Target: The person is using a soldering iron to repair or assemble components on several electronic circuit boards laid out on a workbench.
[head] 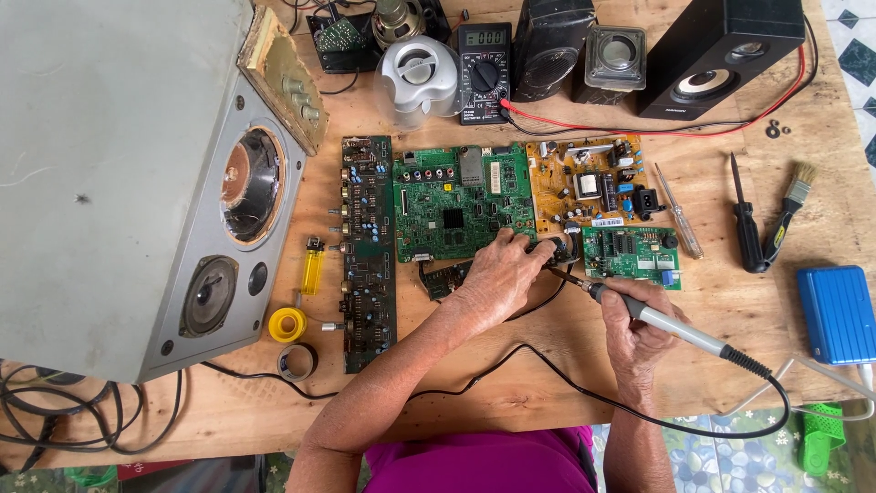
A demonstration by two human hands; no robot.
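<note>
My right hand (639,333) grips a grey soldering iron (671,329) whose tip points left toward a small dark part (557,248). My left hand (500,272) pinches that part at the lower right corner of a large green circuit board (461,201). A black cord (547,374) runs from the iron's handle across the wooden table (511,393). A small green board (631,257) lies just right of the tip, and an orange-brown board (584,183) lies above it.
A big grey speaker cabinet (128,183) lies on its side at the left. A long narrow board (367,242), yellow lighter (312,267), solder spool (286,324), multimeter (484,71), small speakers (721,55), screwdrivers (677,215), brush (792,205) and blue case (838,312) surround the boards.
</note>
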